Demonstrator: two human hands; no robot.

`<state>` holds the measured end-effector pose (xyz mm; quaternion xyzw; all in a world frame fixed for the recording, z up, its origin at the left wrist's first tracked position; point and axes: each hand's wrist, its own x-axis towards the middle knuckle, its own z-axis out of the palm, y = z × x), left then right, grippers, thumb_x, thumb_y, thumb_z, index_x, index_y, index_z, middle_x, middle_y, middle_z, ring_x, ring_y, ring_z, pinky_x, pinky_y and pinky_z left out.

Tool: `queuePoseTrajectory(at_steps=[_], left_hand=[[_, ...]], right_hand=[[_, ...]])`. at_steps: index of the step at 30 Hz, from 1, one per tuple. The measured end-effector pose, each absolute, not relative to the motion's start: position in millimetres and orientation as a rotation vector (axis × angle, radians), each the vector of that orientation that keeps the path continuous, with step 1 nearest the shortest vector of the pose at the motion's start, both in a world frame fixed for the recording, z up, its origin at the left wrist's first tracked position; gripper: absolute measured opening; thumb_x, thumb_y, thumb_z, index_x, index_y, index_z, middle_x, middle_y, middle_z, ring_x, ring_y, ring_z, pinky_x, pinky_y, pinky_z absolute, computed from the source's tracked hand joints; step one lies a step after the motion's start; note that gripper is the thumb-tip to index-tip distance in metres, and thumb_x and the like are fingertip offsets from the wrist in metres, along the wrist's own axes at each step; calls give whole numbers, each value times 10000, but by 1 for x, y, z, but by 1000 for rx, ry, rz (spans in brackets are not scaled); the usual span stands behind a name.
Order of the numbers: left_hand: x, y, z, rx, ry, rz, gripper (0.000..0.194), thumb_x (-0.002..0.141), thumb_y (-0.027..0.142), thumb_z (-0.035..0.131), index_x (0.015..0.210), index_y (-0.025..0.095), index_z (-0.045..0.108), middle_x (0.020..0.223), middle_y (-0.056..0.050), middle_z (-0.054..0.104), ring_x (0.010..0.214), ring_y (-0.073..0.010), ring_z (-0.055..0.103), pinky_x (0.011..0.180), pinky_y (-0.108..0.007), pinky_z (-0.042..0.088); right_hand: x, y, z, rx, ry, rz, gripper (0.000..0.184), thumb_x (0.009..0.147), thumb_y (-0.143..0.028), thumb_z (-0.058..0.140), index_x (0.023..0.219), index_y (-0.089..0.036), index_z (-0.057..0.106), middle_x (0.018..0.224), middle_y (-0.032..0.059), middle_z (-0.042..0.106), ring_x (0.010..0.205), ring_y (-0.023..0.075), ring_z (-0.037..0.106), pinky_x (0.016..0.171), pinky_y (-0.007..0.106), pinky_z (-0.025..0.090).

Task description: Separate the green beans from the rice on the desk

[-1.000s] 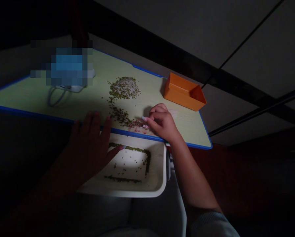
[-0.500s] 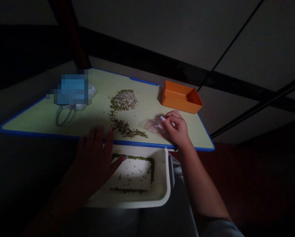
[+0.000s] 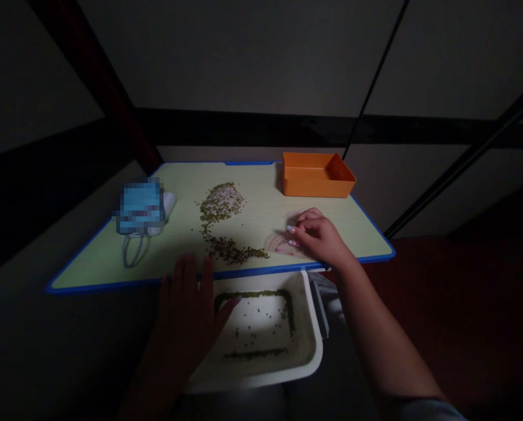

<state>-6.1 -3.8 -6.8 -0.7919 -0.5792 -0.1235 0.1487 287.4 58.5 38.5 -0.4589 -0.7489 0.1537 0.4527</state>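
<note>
My right hand [image 3: 320, 237] pinches a clear plastic protractor [image 3: 283, 244] with pink markings, held low at the right of the pale green table top [image 3: 261, 219]. To its left lies a strip of dark green grains [image 3: 235, 250]. Behind that strip is a heap of pale and green grains [image 3: 222, 202] mixed together. My left hand [image 3: 191, 298] is in shadow, open with fingers apart, by the table's blue front edge. Its thumb reaches over a white tub [image 3: 312, 345] below the edge, where green grains line the bottom's sides and several are scattered.
An orange open box [image 3: 316, 186] stands at the back right of the table. At the left is a blurred-out blue object [image 3: 141, 206] on a white base with a looped cord [image 3: 134, 251]. Cabinet panels [image 3: 243, 64] rise behind the table.
My view has levelled and shifted, so the table looks less tilted. My right hand still holds the protractor at about the same spot, and my left hand stays by the tub. The grains look unchanged.
</note>
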Motion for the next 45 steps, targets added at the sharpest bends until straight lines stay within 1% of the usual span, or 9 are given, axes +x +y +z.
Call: queuePoseTrajectory(at_steps=[13,19,21,26,29,36,38,42,45], left_hand=[[-9,-3,-10,-2277,-1587,-422,817,856,613,321,1434,35,322,1464,-346,381,1400,-470,351,1077,-653,342],[-8,-2,-8,-2258,-1576,-415,795,862,590,306,1411,16,348,1432,-361,399,1367,-492,383,1049,-667,370],[-9,-1,-9,-2265,-1546,-439,805,858,594,314,1427,25,325,1421,-363,412,1357,-497,396,1031,-676,384],[-11,-1,-11,-2266,-1462,-558,836,853,578,352,1496,73,178,1427,-359,415,1369,-496,391,1013,-690,398],[-11,-1,-12,-2287,-1451,-578,862,838,584,390,1497,72,176,1430,-371,404,1358,-515,397,1002,-697,402],[-10,-2,-13,-2329,-1519,-614,866,840,592,392,1517,135,105,1553,-323,264,1450,-482,267,1051,-709,351],[-10,-3,-13,-2344,-1548,-601,844,846,570,401,1514,131,130,1570,-314,235,1470,-467,231,1070,-705,336],[-9,-4,-11,-2369,-1579,-601,802,842,548,414,1474,78,261,1550,-341,256,1466,-481,231,1083,-711,320],[-8,-5,-11,-2366,-1593,-637,798,844,542,412,1490,111,231,1579,-311,221,1479,-466,209,1095,-715,306]], right_hand=[[267,53,47,-1073,-1949,385,346,895,-268,614,562,-193,558,728,15,567,789,163,493,806,339,379],[250,54,48,-1177,-2111,279,353,917,-321,611,593,-188,567,785,24,598,861,177,479,825,338,341],[248,55,49,-1240,-2168,209,340,912,-340,622,612,-184,583,798,35,610,874,189,474,825,346,327],[253,60,50,-1342,-2231,-26,331,928,-384,596,680,-170,643,867,73,638,925,220,469,836,376,295],[257,62,50,-1364,-2276,-141,338,950,-403,553,737,-168,669,898,87,645,948,232,458,834,384,285],[267,65,55,-1416,-2340,-378,338,973,-383,501,801,-161,688,900,113,649,955,254,441,849,400,278],[271,67,56,-1425,-2362,-422,340,975,-401,493,829,-165,689,905,116,650,962,261,442,852,403,278],[278,72,58,-1437,-2402,-452,371,985,-433,458,857,-168,684,920,124,648,964,270,444,863,408,281],[281,75,59,-1471,-2403,-465,367,987,-429,450,872,-166,680,943,132,645,971,274,440,872,410,285]])
